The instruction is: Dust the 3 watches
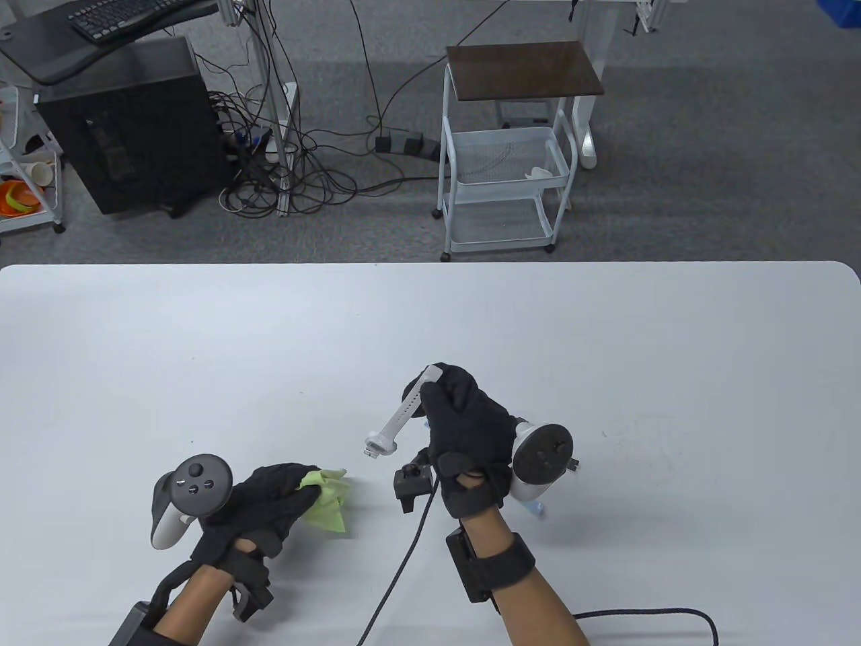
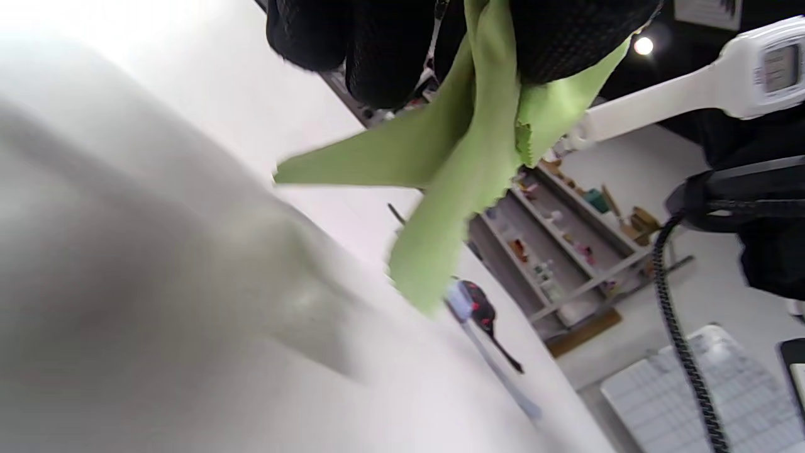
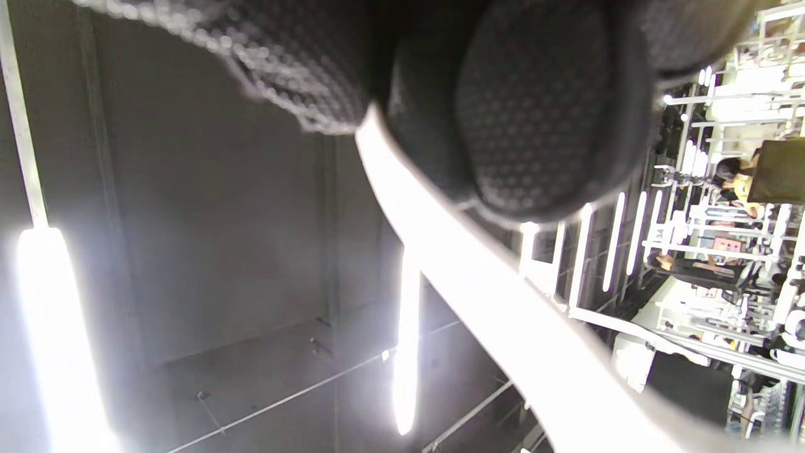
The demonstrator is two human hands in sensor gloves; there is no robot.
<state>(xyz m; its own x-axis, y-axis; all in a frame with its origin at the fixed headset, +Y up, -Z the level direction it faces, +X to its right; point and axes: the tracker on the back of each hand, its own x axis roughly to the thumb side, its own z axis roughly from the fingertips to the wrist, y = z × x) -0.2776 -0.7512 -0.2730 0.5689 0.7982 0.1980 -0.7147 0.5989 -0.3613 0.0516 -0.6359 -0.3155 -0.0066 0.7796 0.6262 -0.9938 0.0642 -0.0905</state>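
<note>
My right hand (image 1: 464, 410) grips a white digital watch (image 1: 397, 424) near its case and holds it above the table, the strap slanting down to the left. In the left wrist view its face (image 2: 777, 69) shows at the upper right. The right wrist view is filled by fingertips (image 3: 534, 126) on the white strap (image 3: 503, 296). My left hand (image 1: 269, 494) pinches a green cloth (image 1: 329, 501) a short way left of the watch, not touching it. The cloth (image 2: 465, 157) hangs from the fingers. A second watch (image 2: 475, 305) with a light-blue strap (image 1: 538, 509) lies partly hidden under my right hand.
The white table (image 1: 430, 316) stretches far ahead and to both sides. A black cable (image 1: 403, 572) runs from my right wrist to the near edge. Beyond the table stand a white trolley (image 1: 504, 155) and a black computer tower (image 1: 128, 128) on the floor.
</note>
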